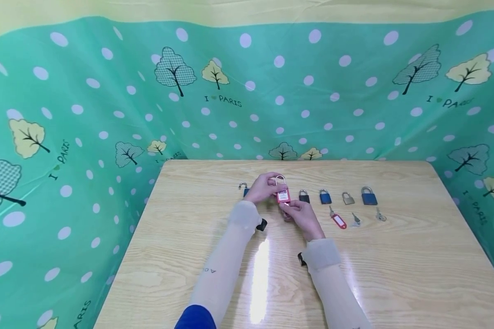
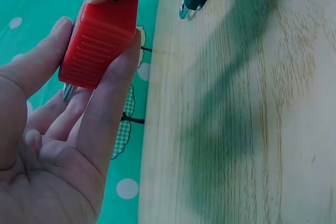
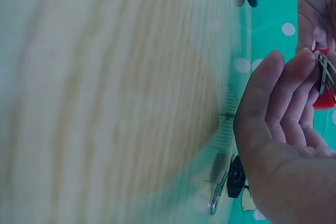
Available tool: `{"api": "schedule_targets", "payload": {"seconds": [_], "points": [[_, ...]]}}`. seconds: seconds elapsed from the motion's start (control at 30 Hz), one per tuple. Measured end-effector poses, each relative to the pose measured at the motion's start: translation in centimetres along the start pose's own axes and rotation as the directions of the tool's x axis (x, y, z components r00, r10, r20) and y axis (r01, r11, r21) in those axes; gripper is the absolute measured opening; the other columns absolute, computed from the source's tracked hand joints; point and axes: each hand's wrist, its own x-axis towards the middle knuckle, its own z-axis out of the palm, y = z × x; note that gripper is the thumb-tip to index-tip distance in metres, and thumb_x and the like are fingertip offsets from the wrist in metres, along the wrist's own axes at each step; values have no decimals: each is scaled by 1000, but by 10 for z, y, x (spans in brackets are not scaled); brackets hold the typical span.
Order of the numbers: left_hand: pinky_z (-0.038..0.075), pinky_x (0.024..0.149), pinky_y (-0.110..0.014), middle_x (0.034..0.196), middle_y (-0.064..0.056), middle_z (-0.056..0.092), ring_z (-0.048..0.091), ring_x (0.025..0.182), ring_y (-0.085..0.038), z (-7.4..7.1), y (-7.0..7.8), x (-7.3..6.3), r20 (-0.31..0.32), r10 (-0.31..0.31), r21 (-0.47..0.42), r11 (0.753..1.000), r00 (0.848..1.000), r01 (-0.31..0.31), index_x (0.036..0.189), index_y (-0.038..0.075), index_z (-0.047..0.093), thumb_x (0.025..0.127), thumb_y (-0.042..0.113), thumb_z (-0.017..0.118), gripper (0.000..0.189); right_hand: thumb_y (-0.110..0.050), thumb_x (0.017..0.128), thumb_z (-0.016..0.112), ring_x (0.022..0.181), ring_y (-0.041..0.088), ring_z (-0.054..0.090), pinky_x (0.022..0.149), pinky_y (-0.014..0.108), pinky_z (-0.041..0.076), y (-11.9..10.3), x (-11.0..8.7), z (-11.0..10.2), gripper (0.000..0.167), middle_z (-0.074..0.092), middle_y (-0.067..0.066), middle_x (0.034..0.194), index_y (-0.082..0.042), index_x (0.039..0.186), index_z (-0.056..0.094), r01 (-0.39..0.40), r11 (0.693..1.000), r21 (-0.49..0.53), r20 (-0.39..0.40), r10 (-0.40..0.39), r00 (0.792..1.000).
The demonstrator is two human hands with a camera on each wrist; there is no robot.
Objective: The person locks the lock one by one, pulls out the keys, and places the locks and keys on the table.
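Observation:
My left hand grips a red padlock by its sides, above the table, with its shackle pointing up and away. A white label covers the front of the body. At the padlock's lower end, the thumb and fingers of my right hand pinch a key. In the left wrist view, the key blade enters the base of the red body. Metal key parts show beside the right fingertips in the right wrist view; the palm side of the left hand appears behind the padlock.
Left of the hands lies a blue padlock with its shackle open. To the right stand a black padlock, a blue one, a small metallic one and a larger blue one. Before them lie a red-tagged key and other keys.

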Motion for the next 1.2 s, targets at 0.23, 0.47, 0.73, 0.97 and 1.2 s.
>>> {"api": "schedule_targets", "payload": {"seconds": [0.23, 0.47, 0.73, 0.97, 1.2], "points": [[56, 74, -43, 86, -6, 70, 68, 77, -25, 1, -1, 3, -45, -7, 59, 998, 999, 10, 130, 11, 57, 83, 25, 76, 53, -25, 90, 68, 81, 22, 64, 81, 38, 55, -3, -3, 1, 33, 69, 20, 97, 3, 105, 63, -12, 1000, -1, -51, 12, 999], [55, 74, -38, 88, -5, 70, 66, 72, -16, 0, -1, 5, -100, -13, 127, 992, 995, 25, 132, 12, 56, 84, 29, 74, 55, -19, 93, 64, 82, 24, 66, 79, 39, 56, -3, -7, 0, 27, 70, 17, 94, 5, 106, 63, 24, 1000, 6, -80, -24, 996], [56, 77, -42, 89, -8, 70, 68, 74, -19, 6, -5, 5, -95, -61, 16, 998, 994, 63, 132, 8, 56, 82, 25, 76, 57, -22, 93, 63, 83, 25, 67, 75, 35, 57, -3, -10, -2, 26, 70, 17, 95, 1, 105, 66, -22, 999, -47, -86, 18, 996], [56, 77, -41, 89, -8, 72, 69, 73, -20, 11, -5, 5, -102, -86, -54, 995, 991, 81, 133, 7, 54, 81, 24, 76, 59, -22, 93, 63, 85, 27, 66, 75, 37, 56, -3, -12, -5, 26, 70, 15, 94, 0, 105, 68, -24, 997, -72, -103, 16, 995], [56, 77, -39, 89, -6, 72, 69, 74, -20, 15, -8, 6, -115, -97, -85, 993, 989, 87, 134, 8, 54, 81, 24, 77, 60, -22, 95, 61, 86, 28, 66, 74, 36, 56, -5, -15, -6, 26, 70, 18, 97, 1, 105, 68, -34, 997, -76, -111, 25, 993]]}}
